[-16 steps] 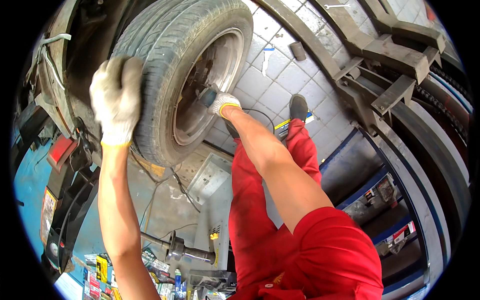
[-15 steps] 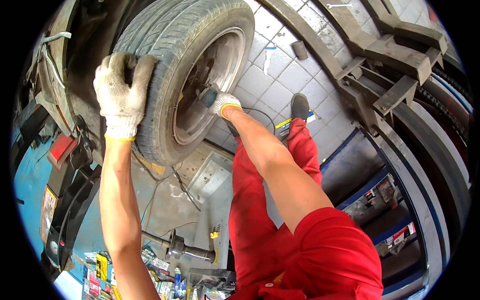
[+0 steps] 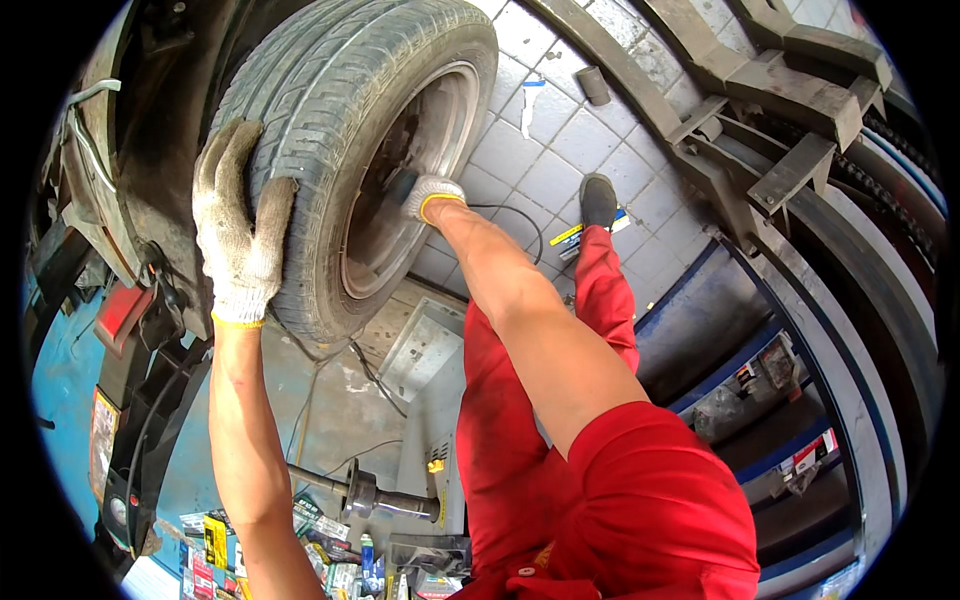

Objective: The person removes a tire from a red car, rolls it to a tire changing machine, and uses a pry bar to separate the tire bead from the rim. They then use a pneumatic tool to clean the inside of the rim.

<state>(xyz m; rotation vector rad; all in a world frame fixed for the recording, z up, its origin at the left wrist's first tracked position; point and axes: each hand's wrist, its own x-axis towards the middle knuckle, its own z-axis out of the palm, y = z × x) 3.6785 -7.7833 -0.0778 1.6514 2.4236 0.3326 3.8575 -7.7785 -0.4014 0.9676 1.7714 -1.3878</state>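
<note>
A worn black tyre (image 3: pixel 330 120) on a dirty metal rim (image 3: pixel 362 284) stands upright in front of me, at the upper left. My left hand (image 3: pixel 240 225), in a soiled white knit glove, lies along the tread on its left side, fingers stretched and thumb apart. Also gloved, my right hand (image 3: pixel 434 194) reaches into the open side of the wheel. It is closed around a bluish-grey tool (image 3: pixel 398 188), mostly hidden by the hand and blurred. Brown, rusty-looking surfaces show inside the rim. A dark cable (image 3: pixel 520 213) runs on the floor behind my right hand.
Metal lift beams (image 3: pixel 790 95) stand at the upper right, and a blue-edged shelf rack (image 3: pixel 700 320) at the right. A steel shaft with a flange (image 3: pixel 400 503) and several boxes (image 3: pixel 215 540) are at the lower left. A dark cylinder (image 3: pixel 593 86) lies on the tiles.
My left hand's fingers have gone from bent over the tread to stretched flat along it. My right hand has shifted slightly left with the tool, deeper into the rim.
</note>
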